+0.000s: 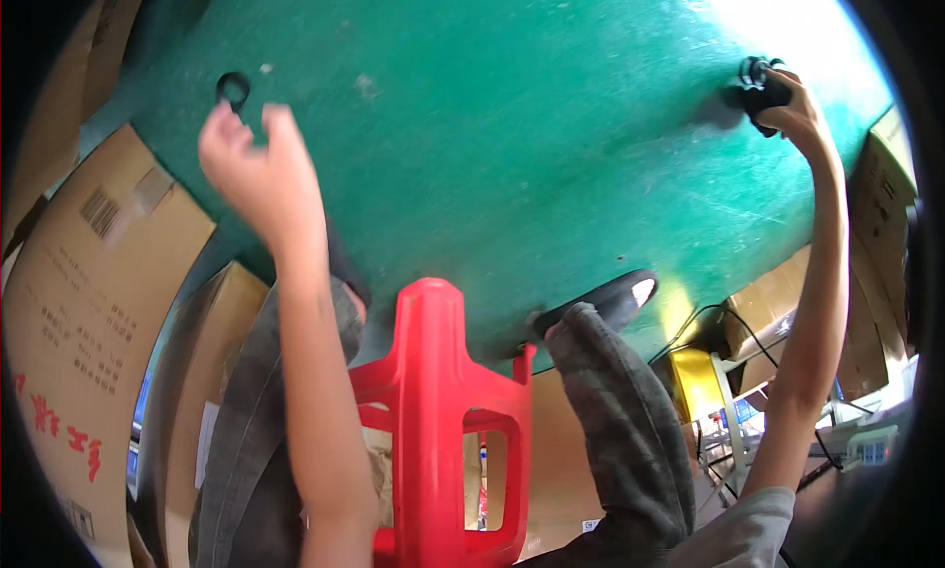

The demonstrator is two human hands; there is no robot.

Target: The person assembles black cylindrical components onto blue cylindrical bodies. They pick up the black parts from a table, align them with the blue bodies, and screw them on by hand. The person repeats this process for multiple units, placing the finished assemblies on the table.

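Observation:
My left hand (258,174) reaches out over the green floor, thumb and fingers apart, with nothing visible between them. Just beyond its fingertips is a small black ring (233,92); whether the fingers touch it I cannot tell. Far to the right, my right hand (799,113) is closed around a black object (766,97) with shiny ring-shaped parts at its top. Its exact kind is unclear, and the hand hides part of it.
A red plastic stool (430,401) stands between my legs. Large cardboard boxes (103,302) line the left side, and more boxes (876,302) stand at right. Black cables (733,317) and a yellow panel (697,384) are near my right arm. The green floor (492,155) spreads ahead.

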